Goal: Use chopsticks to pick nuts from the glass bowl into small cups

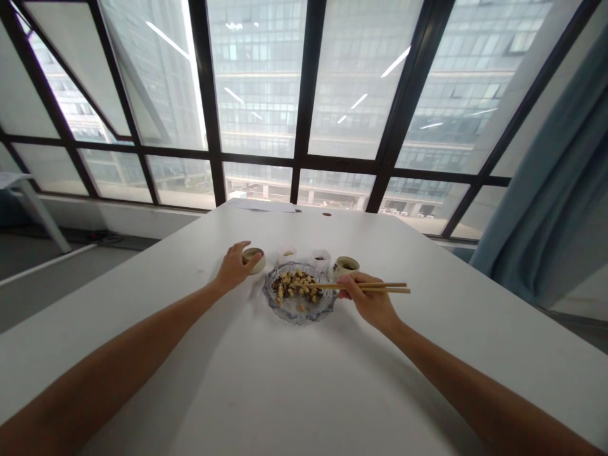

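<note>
A clear glass plate (pixel 300 313) with a wavy rim holds a pile of pistachio-like nuts (pixel 297 285). My right hand (pixel 368 297) is closed round a pair of wooden chopsticks (pixel 384 288), whose tips reach over the nuts; whether they pinch one cannot be made out. My left hand (pixel 236 266) is wrapped round the side of a small light cup (pixel 256 267) left of the plate. Behind my right hand stands another greenish cup (pixel 346 264) with dark marks. Two small white cups, the left one (pixel 286 254) and the right one (pixel 320 258), stand behind the plate.
White paper (pixel 261 206) lies at the far end of the white table (pixel 294 392), with a small brown round object (pixel 327 215) to its right. Windows run behind the table. A blue curtain (pixel 546 164) hangs at the right.
</note>
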`<state>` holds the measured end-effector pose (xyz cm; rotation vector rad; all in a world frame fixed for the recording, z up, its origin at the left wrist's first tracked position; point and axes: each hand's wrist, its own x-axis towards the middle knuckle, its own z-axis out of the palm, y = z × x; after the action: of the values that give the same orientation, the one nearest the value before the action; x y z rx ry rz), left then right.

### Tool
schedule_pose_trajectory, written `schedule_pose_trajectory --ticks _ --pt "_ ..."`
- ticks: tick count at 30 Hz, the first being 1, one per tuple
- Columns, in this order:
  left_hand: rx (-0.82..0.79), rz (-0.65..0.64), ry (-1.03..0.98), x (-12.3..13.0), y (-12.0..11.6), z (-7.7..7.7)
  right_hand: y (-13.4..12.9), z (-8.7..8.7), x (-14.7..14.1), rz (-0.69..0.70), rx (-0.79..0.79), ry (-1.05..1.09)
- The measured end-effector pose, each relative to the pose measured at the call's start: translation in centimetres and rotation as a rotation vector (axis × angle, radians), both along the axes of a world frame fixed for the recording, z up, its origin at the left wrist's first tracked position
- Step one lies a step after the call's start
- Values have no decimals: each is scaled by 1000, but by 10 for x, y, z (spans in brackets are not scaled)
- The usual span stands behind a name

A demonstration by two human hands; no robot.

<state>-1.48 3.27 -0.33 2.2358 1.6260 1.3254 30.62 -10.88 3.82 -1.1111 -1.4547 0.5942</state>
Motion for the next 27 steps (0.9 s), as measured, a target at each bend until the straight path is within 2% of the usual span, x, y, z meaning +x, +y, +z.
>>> schedule_pose_trajectory --ticks 3,5,11,14,19,23,27 --pt "-96 -34 -57 3 0 -8 3 -4 4 -116 72 52" --pt "-137 -54 -72 5 0 -8 5 -7 7 -147 86 49" --pt "-195 -70 -90 6 -4 -4 14 -22 10 -71 84 -113" --pt "-187 -79 -85 7 -5 -3 17 -25 6 -60 82 -107" --pt "-195 -64 -90 7 -7 -3 14 -21 -4 -115 63 126" --pt "-251 46 -40 6 -11 0 10 -25 -3 -97 -57 401" --pt "-282 85 27 5 -16 5 8 -32 4 -79 -171 536"
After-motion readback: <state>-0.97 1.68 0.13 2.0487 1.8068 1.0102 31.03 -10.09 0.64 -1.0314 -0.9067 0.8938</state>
